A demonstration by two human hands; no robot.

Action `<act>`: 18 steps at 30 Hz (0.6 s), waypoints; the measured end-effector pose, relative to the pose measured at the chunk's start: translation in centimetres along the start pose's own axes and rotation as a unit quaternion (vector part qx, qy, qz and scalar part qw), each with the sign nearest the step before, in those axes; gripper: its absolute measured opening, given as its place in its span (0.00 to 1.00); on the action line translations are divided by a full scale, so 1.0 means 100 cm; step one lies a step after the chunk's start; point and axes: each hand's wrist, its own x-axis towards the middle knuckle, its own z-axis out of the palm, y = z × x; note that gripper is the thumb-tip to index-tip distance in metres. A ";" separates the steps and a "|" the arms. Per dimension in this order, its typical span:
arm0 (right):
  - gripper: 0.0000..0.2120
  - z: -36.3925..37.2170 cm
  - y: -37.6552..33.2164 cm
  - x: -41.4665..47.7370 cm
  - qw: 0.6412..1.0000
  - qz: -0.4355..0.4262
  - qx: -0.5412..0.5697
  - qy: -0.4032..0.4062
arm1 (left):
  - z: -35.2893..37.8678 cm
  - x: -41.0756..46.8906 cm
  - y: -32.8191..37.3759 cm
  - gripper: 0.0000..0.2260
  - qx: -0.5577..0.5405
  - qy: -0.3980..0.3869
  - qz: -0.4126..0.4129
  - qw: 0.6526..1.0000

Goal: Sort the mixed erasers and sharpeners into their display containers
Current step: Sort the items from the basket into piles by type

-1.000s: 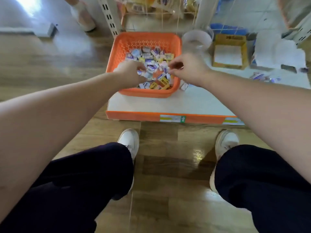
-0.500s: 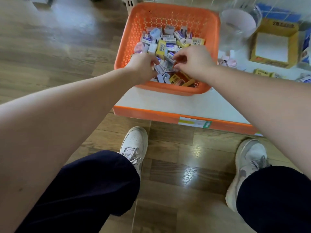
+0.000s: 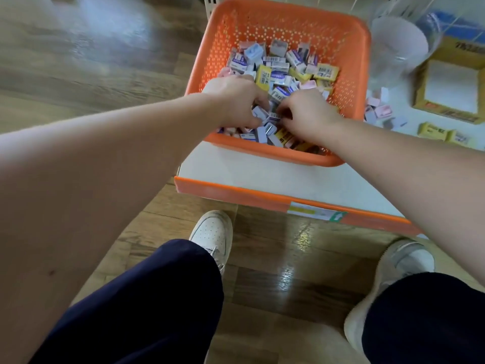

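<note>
Both hands are sunk in the heap of erasers and sharpeners point(image 3: 278, 72) held in the orange basket point(image 3: 265, 152) at upper centre. The left hand point(image 3: 236, 106) and right hand point(image 3: 307, 115) are seen close together, fingers curled into the pieces; whether anything is pinched cannot be told. Loose pieces point(image 3: 380, 111) are laid on the white shelf point(image 3: 262, 174) right of the basket, near a yellow box point(image 3: 451, 114).

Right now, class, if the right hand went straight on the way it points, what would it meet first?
The right hand points at the left hand; it would likely first meet the boxes piled between them, though depth is unclear.
</note>
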 end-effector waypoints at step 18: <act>0.20 0.001 -0.007 -0.011 0.992 -0.068 0.102 -0.025 | -0.001 -0.003 -0.006 0.16 -0.216 0.087 -0.068 0.970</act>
